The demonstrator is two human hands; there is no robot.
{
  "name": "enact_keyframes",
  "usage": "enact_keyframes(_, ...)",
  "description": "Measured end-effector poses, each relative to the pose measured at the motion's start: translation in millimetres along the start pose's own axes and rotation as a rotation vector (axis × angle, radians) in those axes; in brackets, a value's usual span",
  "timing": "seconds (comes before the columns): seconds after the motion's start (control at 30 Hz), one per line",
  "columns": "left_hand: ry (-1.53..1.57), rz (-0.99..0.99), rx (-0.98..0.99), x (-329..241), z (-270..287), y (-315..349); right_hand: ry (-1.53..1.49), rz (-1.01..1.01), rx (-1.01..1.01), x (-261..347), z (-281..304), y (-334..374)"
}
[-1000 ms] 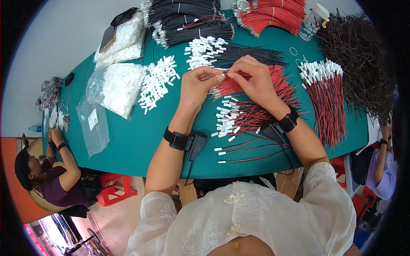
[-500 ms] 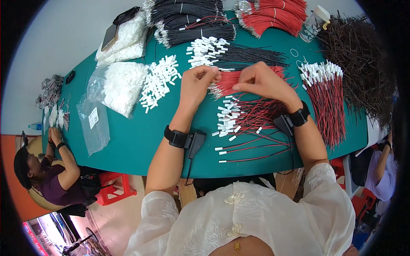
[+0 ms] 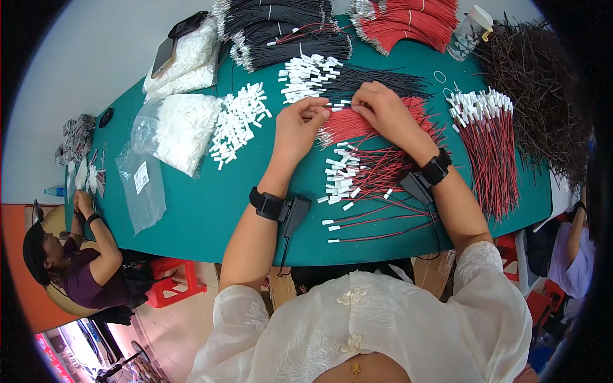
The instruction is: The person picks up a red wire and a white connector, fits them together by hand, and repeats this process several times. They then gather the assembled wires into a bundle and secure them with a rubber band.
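Over the red wires, my left hand is closed in a pinch. White pieces show by its fingertips, but what it grips is too small to make out. My right hand is closed too, its fingertips at the near edge of the black wires that carry white connectors. Whatever lies between its fingers is hidden. Closer to me is a pile of red-and-black wire pairs with white connectors on their left ends. Several such pairs lie apart near the table's front edge.
Loose white connectors and a plastic bag of them are on the left. Bundled black wires and bundled red wires lie at the back. Finished-looking wire pairs, a cup and a dark tangled heap occupy the right.
My right hand has moved away from me, from above the red wires to the edge of the black wires. The left hand has hardly shifted and stays pinched.
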State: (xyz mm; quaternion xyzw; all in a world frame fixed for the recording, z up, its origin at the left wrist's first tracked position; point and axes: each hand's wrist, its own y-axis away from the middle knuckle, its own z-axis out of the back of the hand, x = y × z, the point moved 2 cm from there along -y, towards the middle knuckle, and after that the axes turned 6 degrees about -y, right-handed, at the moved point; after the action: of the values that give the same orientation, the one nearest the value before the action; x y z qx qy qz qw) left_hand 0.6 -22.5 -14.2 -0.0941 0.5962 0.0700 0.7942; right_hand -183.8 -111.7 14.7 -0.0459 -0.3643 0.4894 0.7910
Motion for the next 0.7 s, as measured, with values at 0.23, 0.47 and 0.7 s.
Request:
enact_keyframes(0.23,-0.061,-0.009,0.036,-3.6,-1.3,1.0,-0.135,0.016,0.007,2.2,2.0,-0.1)
enact_keyframes(0.47,-0.067,-0.012,0.024,-2.2,-0.8,0.9,-0.110,-0.052,0.008,2.5,-2.5,1.2)
enact_keyframes(0.7,-0.128,0.016,0.013,0.0,1.6,0.5,-0.237,-0.062,-0.101,6.0,4.3,-0.5)
